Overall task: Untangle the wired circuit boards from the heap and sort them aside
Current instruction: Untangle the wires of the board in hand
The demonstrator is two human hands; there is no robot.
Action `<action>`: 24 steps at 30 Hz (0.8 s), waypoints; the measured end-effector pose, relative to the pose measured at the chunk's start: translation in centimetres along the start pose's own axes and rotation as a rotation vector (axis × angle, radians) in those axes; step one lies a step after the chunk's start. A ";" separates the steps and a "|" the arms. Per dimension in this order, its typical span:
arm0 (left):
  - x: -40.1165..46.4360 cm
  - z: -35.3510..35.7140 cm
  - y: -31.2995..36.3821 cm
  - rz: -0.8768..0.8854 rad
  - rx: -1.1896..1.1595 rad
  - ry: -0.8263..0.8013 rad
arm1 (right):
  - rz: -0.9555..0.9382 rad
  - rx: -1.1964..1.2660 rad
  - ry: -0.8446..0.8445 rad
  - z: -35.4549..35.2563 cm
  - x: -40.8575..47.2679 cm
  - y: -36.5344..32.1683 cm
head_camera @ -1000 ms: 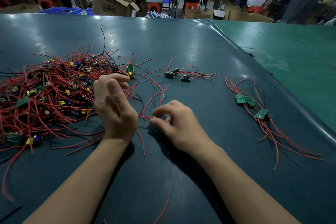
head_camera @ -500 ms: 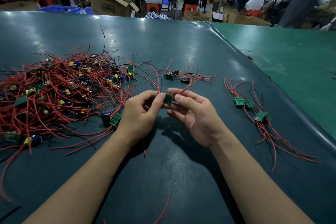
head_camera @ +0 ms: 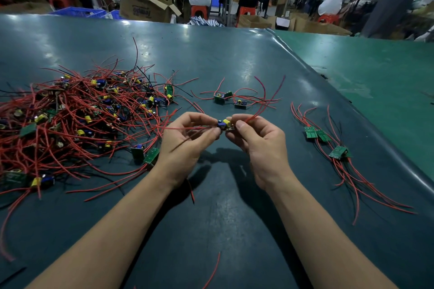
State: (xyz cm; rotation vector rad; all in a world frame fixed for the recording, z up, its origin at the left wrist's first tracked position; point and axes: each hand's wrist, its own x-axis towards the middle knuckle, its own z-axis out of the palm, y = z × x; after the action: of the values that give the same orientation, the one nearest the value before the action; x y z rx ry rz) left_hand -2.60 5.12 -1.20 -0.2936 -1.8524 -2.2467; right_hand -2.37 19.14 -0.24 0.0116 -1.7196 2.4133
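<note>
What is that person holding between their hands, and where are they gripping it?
A small circuit board with red wires. The left hand pinches its left end, the right hand its right end, fingertips only, above the table.

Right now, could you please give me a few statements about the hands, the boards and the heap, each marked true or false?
1. Both hands pinch one board. True.
2. The heap lies by the right hand. False: it lies beside the left hand.
3. Sorted boards lie green side up at the right. True.
4. The held board rests on the table. False: it is held above it.
</note>
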 end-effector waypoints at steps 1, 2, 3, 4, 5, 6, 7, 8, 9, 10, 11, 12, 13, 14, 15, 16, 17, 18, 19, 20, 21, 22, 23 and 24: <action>-0.1 0.1 0.0 -0.009 0.000 -0.019 | -0.005 -0.005 -0.016 0.1 -0.1 0.0; -0.1 0.1 0.0 -0.013 0.013 -0.038 | -0.010 -0.013 -0.030 0.2 -0.1 0.1; -0.1 0.1 0.1 -0.006 0.042 -0.047 | -0.008 -0.018 -0.037 0.3 -0.1 0.1; -0.1 0.1 0.2 0.007 0.071 -0.046 | 0.004 -0.013 -0.032 0.3 -0.2 0.1; 0.0 0.0 0.2 0.018 0.088 -0.036 | 0.029 0.006 -0.014 0.4 -0.2 0.1; 0.0 -0.1 0.2 0.025 0.092 -0.026 | 0.064 0.029 0.012 0.4 -0.2 0.0; 0.0 -0.1 0.2 0.032 0.096 -0.021 | 0.101 0.042 0.040 0.4 -0.2 0.0; 0.0 -0.1 0.1 0.037 0.108 -0.022 | 0.132 0.038 0.063 0.3 -0.2 -0.1; -0.1 -0.2 0.1 0.042 0.125 -0.027 | 0.154 0.025 0.075 0.2 -0.2 -0.1; -0.1 -0.2 0.1 0.042 0.136 -0.032 | 0.166 0.013 0.078 0.2 -0.2 -0.2; -0.1 -0.1 0.0 0.041 0.140 -0.033 | 0.169 0.003 0.081 0.1 -0.2 -0.3; -0.1 -0.2 0.0 0.042 0.140 -0.025 | 0.163 -0.004 0.095 0.0 -0.1 -0.4; -0.1 -0.1 0.0 0.046 0.137 -0.012 | 0.152 -0.004 0.124 -0.2 0.0 -0.6; -0.1 -0.1 0.0 0.046 0.131 0.001 | 0.138 0.001 0.166 -0.5 0.2 -0.8; -0.1 -0.2 0.0 0.043 0.122 0.012 | 0.126 0.009 0.215 -0.8 0.5 -1.1; 0.0 -0.2 0.0 0.038 0.113 0.023 | 0.118 0.021 0.264 -1.2 0.7 -1.4; 0.0 -0.2 0.0 0.033 0.107 0.028 | 0.118 0.042 0.307 -1.7 1.0 -1.6; 0.0 -0.2 0.1 0.029 0.107 0.027 | 0.127 0.074 0.336 -2.1 1.2 -1.8; 0.0 -0.2 0.1 0.027 0.112 0.022 | 0.148 0.115 0.344 -2.4 1.3 -1.9; -0.1 -0.2 0.1 0.027 0.115 0.017 | 0.182 0.170 0.337 -2.6 1.4 -1.9; -0.1 -0.2 0.1 0.024 0.112 0.016 | 0.229 0.234 0.320 -2.7 1.4 -1.9; -0.1 -0.2 0.1 0.019 0.103 0.018 | 0.281 0.302 0.297 -2.7 1.4 -1.9; -0.1 -0.2 0.1 0.012 0.091 0.021 | 0.324 0.358 0.270 -2.7 1.4 -2.0; -0.1 -0.3 0.1 0.004 0.083 0.023 | 0.347 0.392 0.248 -2.7 1.4 -2.0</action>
State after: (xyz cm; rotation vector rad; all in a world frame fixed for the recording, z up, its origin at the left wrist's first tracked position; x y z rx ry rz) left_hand -2.51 4.85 -1.15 -0.2564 -1.9250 -2.1546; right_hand -3.22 22.48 0.94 -0.5504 -1.2038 2.8131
